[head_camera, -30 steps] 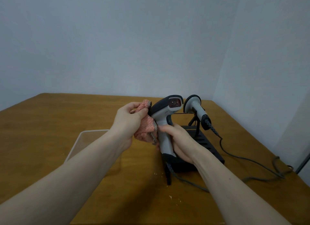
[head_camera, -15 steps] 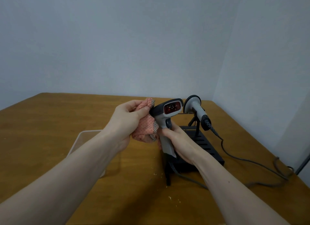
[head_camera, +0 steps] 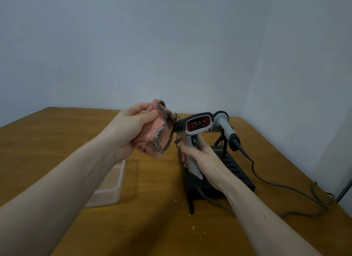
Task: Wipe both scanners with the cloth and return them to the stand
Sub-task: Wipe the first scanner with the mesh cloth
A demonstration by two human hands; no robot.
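Note:
My right hand (head_camera: 202,157) grips the handle of a grey and black scanner (head_camera: 192,128), upright above the black stand (head_camera: 236,171), its red window turned toward me. My left hand (head_camera: 131,130) holds a bunched pink cloth (head_camera: 155,133) with checked trim just left of the scanner's head; the cloth's frayed edge touches or nearly touches the head's left side. A second grey scanner (head_camera: 224,128) hangs on the stand behind, its cable trailing right.
A clear plastic tray (head_camera: 112,187) sits on the wooden table (head_camera: 57,137) under my left forearm. Grey cables (head_camera: 282,187) run across the table to the right. Walls meet in a corner behind the stand. Small crumbs dot the table near the stand.
The held scanner has turned so its red window faces me. My left hand with the cloth has lifted and drawn back to the left of the scanner's head.

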